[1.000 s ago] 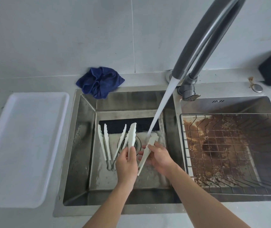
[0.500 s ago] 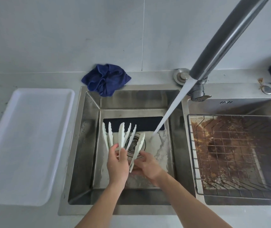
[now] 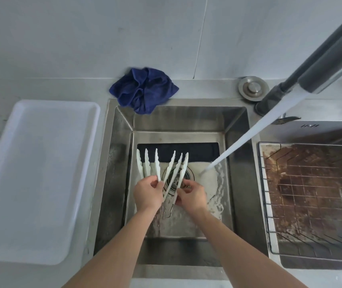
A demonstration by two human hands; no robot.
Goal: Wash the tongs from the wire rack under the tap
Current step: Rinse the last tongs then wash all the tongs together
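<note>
Gripping white tongs [image 3: 171,173], both hands' fingers [image 3: 183,189] hover over steel sink [image 3: 236,163].

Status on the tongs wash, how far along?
Done: wire rack holds no tongs; tap is running. In hand: left hand and right hand both grip white tongs low in the left sink, but the water stream lands right of them. Left: move the tongs under the stream, then set them aside.

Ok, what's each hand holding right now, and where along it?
Both hands, left hand and right hand, grip white tongs partway down the arms, toward the hinge end; the toothed tips fan away. Which pair each holds cannot be told.
</note>
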